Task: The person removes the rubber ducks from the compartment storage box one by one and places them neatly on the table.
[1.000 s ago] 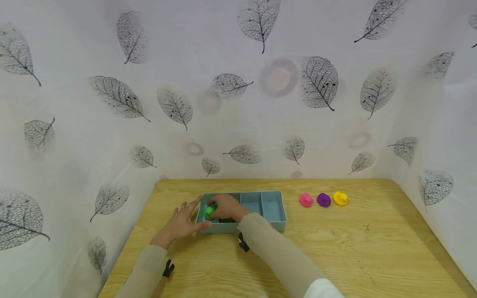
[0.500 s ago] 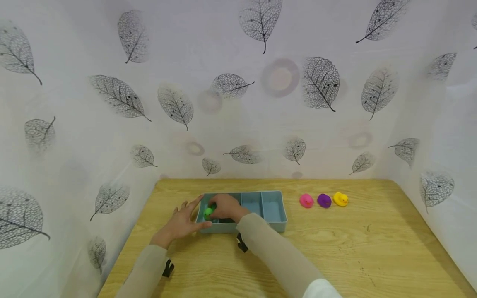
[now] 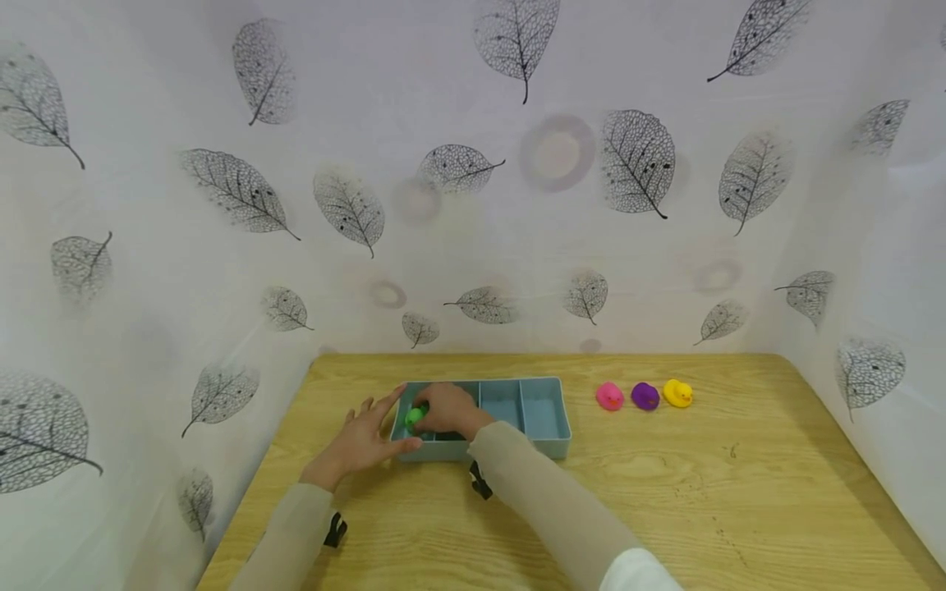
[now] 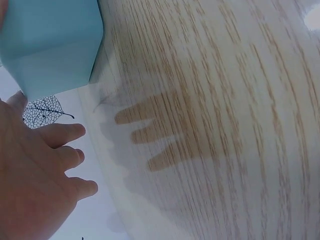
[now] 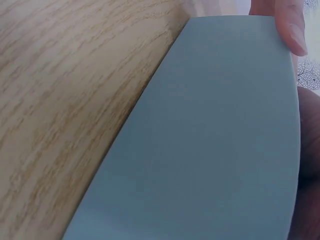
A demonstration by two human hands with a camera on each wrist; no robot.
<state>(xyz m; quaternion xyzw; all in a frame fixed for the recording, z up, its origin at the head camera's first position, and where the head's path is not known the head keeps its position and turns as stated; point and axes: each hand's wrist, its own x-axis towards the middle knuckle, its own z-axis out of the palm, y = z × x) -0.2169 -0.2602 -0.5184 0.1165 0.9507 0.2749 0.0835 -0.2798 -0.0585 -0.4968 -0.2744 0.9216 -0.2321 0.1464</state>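
Observation:
A blue-grey divided tray (image 3: 543, 410) lies lengthwise on the wooden table. Inside its leftmost compartment, my right hand (image 3: 446, 408) pinches a small green rubber duck (image 3: 414, 417), partly hidden by the fingers. My left hand (image 3: 358, 443) rests at the tray's left end, thumb on the near rim and index finger by the far corner. In the left wrist view the other fingers of the left hand (image 4: 40, 165) stretch out past the tray (image 4: 55, 50). The tray's outer wall (image 5: 200, 125) fills the right wrist view and hides most of the right hand.
Right of the tray, a pink duck (image 3: 609, 396), a purple duck (image 3: 645, 396) and a yellow duck (image 3: 677, 393) stand in a row on the table (image 3: 636, 492). A white leaf-patterned sheet (image 3: 458, 230) hangs behind and at both sides.
The green duck tilts and shifts very slightly under my right fingers. Both hands and the tray otherwise stay in place.

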